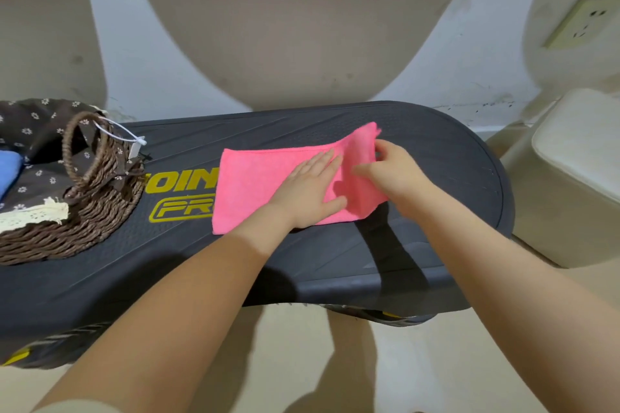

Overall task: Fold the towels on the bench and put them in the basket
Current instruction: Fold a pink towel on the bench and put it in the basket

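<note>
A pink towel [255, 184] lies on the dark grey bench [436, 178], folded into a long strip. My left hand [310, 189] presses flat on its middle with straight fingers. My right hand [391, 169] grips the towel's right end and holds it raised and curled over toward the left. A brown woven basket [100, 211] with a flowered lining stands at the bench's left end. A blue towel [10, 171] lies inside it at the frame's left edge.
Yellow lettering [181, 194] marks the bench top between basket and towel. A cream stool or bin [577, 178] stands to the right of the bench. The wall with a socket [583, 22] rises behind. Tan floor lies below the bench's front edge.
</note>
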{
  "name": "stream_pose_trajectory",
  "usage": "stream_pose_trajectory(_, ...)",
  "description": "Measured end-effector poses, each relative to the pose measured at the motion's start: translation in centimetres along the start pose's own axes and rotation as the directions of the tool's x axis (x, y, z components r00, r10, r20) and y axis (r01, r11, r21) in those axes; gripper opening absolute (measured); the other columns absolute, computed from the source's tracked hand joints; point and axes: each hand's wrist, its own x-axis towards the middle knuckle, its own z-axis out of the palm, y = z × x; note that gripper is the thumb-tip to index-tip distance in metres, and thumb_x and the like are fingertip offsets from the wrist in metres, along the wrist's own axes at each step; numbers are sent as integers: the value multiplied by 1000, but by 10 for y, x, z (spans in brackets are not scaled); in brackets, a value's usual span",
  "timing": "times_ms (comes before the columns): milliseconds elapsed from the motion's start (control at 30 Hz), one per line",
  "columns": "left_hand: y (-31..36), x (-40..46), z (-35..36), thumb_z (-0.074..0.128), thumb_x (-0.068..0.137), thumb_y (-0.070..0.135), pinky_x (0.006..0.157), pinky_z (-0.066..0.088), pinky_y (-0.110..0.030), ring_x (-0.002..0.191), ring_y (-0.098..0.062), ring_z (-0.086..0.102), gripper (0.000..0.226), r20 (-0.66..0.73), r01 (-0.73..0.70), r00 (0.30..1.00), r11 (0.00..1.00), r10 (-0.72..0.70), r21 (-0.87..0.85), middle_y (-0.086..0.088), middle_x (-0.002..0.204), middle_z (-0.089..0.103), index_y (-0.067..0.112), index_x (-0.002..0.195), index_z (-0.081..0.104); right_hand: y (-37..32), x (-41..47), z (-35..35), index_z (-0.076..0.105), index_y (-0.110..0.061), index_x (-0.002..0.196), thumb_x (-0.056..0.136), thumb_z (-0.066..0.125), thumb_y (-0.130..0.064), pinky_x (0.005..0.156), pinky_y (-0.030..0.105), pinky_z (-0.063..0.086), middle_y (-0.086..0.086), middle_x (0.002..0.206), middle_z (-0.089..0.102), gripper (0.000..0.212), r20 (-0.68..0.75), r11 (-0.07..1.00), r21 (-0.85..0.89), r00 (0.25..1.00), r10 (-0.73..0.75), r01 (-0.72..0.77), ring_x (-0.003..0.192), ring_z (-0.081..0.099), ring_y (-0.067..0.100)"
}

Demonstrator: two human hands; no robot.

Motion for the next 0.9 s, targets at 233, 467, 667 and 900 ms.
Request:
stream_pose_trajectory(233,-39,-31,-24,40,97,26,92,41,-38,110,-28,55,41,-311,102,931,955,-190,-278,-8,118,60,12,135,38,-35,-11,64,43,-13,125,91,42,-18,71,33,37,15,115,57,34,89,793,-585,985,-146,170,105,56,36)
stream_pose_trajectory(467,-58,-51,-27,33,100,20,87,39,-23,100,-19,54,32,-193,130,934,788,-301,-602,-8,108,62,9,119,56,-42,-5,115,42,-1,119,91,42,-10,66,32,39,18,111,61,30,188,813,-542,974,-129,212,95,61,35)
stream_pose_trajectory(667,-65,-48,-28,33,100,19,89,33,-23,105,-25,51,37,-73,191,959,815,-273,-547,-17,111,57,-1,102,64,-45,-2,110,50,-2,119,93,36,-25,85,33,38,18,123,56,38,264,655,-683,945,-191,323,113,51,34)
stream_pose_trajectory(900,-77,-56,-24,40,94,10,108,28,-35,128,-28,38,40,-229,315,887,889,-401,-333,-11,139,42,9,134,44,-5,10,113,-6,-16,150,89,31,-63,117,46,-7,4,159,-9,85,369,405,-807,902,-222,430,147,-9,23)
